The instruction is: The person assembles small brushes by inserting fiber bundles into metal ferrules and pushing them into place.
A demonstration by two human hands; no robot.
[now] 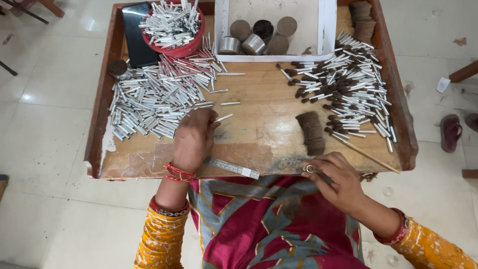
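Observation:
My left hand [193, 139] rests on the wooden tray table [259, 114], fingers pinched on one thin silver metal tube [222, 118] at the edge of a big heap of silver tubes [154, 97]. My right hand [334, 179] sits at the table's near edge, fingers closed around a small silver ring-like holder [309, 169]. Just above it lies a small bundle of brown bristle hair [311, 132]. A pile of finished brushes with dark tips [348, 89] covers the right side.
A red bowl of tubes [173, 25] and a black slab [135, 32] stand at the back left. A white box [273, 30] holds round tins and brown discs. A metal ruler [232, 168] and a thin wooden stick [371, 157] lie near the front edge.

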